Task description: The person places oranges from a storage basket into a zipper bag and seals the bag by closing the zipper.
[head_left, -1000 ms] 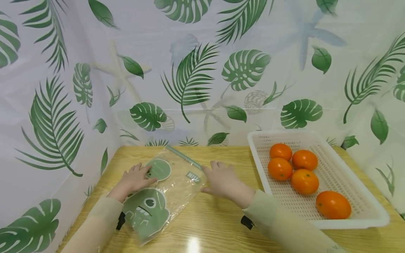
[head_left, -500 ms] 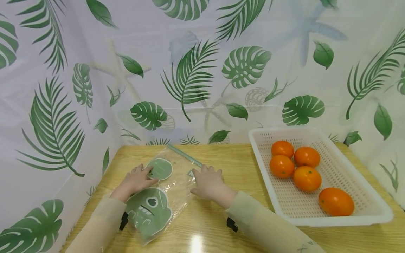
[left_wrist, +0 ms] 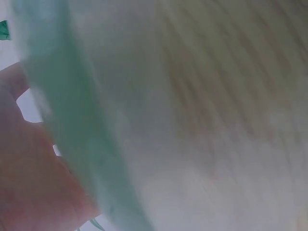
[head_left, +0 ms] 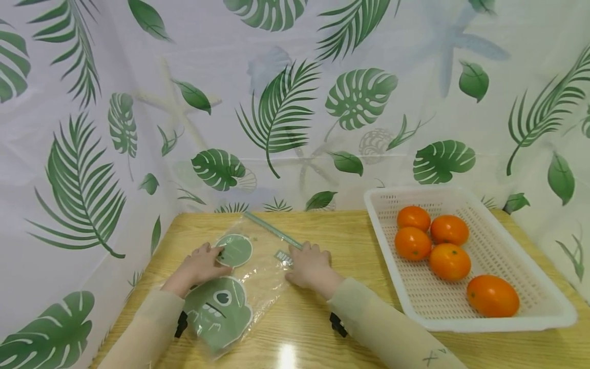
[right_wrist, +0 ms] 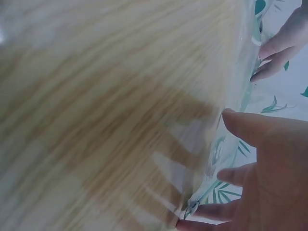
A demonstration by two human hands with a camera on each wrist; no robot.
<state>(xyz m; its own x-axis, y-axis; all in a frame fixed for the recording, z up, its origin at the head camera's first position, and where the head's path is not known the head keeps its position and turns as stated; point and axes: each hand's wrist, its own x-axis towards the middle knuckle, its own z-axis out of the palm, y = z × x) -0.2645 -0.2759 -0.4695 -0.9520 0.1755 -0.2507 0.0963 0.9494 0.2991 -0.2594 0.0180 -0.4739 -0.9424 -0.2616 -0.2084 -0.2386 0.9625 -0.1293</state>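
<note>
A clear plastic zip bag [head_left: 265, 274] with a green cartoon monster print lies flat on the wooden table, its green zip strip [head_left: 272, 229] along the far edge. On its left side rests my left hand [head_left: 198, 266], thumb and forefinger spread over the green prints. My right hand [head_left: 311, 264] touches the right edge near the end of the strip, covering part of a small printed label [head_left: 282, 257]. In the right wrist view, the right fingers [right_wrist: 216, 211] reach out fairly straight with their tips at the bag's edge. The left wrist view is blurred, the left hand [left_wrist: 38, 163] partly behind a green band.
At the right stands a white perforated plastic basket [head_left: 521, 266] holding several orange fruits [head_left: 449, 261]. A leaf-patterned cloth [head_left: 295, 102] hangs behind and to the left of the table [head_left: 341, 323].
My right hand has moved left onto the bag's right edge, and its fingers have drawn in a little. My left hand stays on the bag almost unmoved. The bag lies as before.
</note>
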